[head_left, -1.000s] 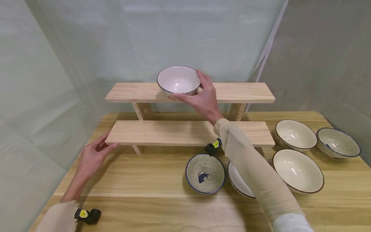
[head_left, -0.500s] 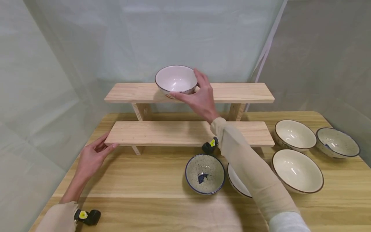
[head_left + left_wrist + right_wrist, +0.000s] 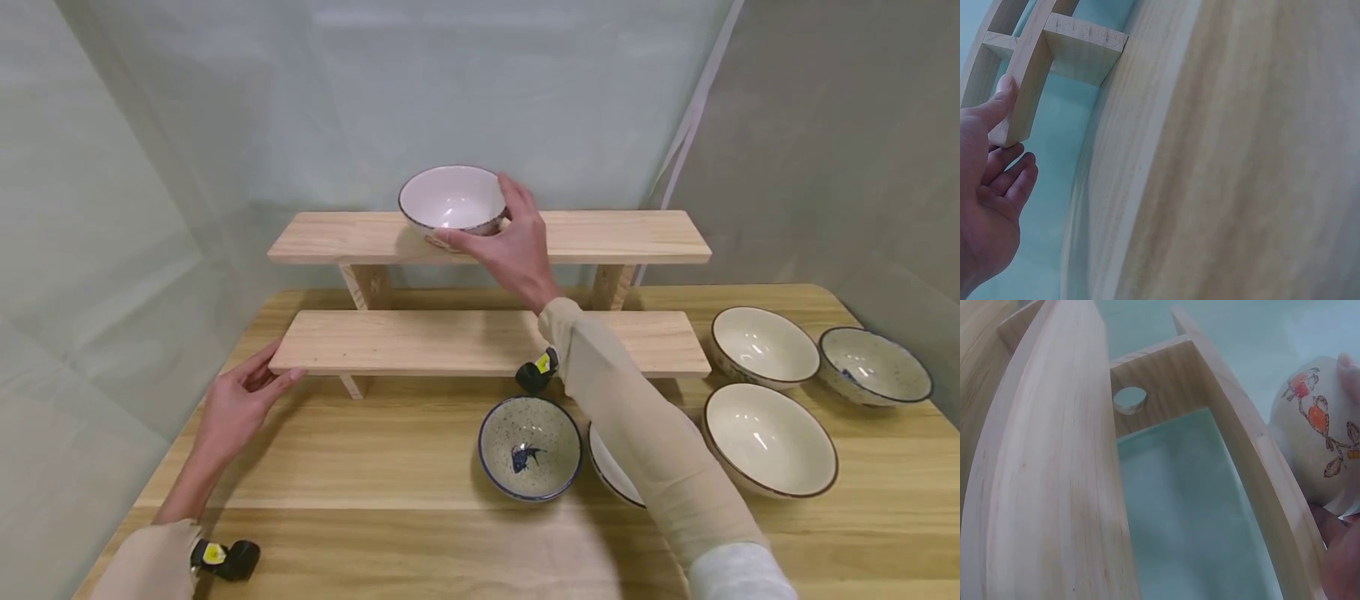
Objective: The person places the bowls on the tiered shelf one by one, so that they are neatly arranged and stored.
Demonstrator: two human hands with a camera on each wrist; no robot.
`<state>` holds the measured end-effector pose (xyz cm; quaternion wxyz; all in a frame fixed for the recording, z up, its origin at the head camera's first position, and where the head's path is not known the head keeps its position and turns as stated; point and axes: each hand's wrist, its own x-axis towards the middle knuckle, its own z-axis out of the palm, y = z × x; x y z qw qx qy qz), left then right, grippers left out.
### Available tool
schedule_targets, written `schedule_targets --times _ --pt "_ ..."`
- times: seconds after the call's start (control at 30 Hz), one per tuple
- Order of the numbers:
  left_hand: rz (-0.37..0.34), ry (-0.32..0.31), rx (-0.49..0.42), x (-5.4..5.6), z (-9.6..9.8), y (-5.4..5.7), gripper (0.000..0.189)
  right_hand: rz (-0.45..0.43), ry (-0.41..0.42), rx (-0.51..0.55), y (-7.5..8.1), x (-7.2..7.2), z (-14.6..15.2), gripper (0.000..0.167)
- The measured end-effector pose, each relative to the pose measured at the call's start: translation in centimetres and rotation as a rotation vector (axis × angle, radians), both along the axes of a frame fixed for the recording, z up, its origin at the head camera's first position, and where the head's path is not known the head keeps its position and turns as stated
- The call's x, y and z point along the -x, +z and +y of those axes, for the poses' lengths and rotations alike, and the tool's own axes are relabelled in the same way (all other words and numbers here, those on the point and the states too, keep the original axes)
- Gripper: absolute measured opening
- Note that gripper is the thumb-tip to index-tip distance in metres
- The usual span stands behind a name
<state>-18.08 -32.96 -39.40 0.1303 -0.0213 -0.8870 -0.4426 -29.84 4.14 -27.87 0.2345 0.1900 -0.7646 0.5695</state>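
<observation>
My right hand (image 3: 516, 247) grips the right side of a white bowl (image 3: 450, 200) with a dark rim, thumb at the front and fingers at the back. The bowl is upright at the upper board of a two-tier wooden shelf (image 3: 615, 233). In the right wrist view an orange-and-red floral pattern shows on the bowl's (image 3: 1316, 425) outside, the hand partly cut off at the edge. My left hand (image 3: 236, 408) holds the left end of the lower board (image 3: 420, 342). In the left wrist view its thumb (image 3: 1000, 103) lies against the board, other fingers curled by the end.
A speckled bowl (image 3: 528, 450) with a blue fish stands before the shelf. Beside it, a white bowl (image 3: 615, 467) is partly hidden by my right sleeve. Two cream bowls (image 3: 772, 442) and another speckled bowl (image 3: 873, 367) stand at the right of the wooden table (image 3: 337, 542).
My right hand and the white bowl have shifted slightly left along the upper board. The left hand stays at the lower board's end.
</observation>
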Motion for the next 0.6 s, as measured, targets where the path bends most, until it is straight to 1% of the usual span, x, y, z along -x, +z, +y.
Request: schedule_targets --times 0.2,0.43,0.6 --pt "-0.020 0.010 0.002 -0.06 0.04 -0.02 0.070 -0.045 0.008 -0.017 0.12 -0.22 0.02 0.110" --pt "-0.014 0.002 -0.004 0.07 0.06 -0.08 0.070 -0.119 0.030 -0.030 0.37 -0.28 0.10 0.112" --pt "-0.011 0.001 0.002 0.15 0.00 -0.21 0.070 -0.144 0.028 -0.087 0.72 -0.39 0.24 0.112"
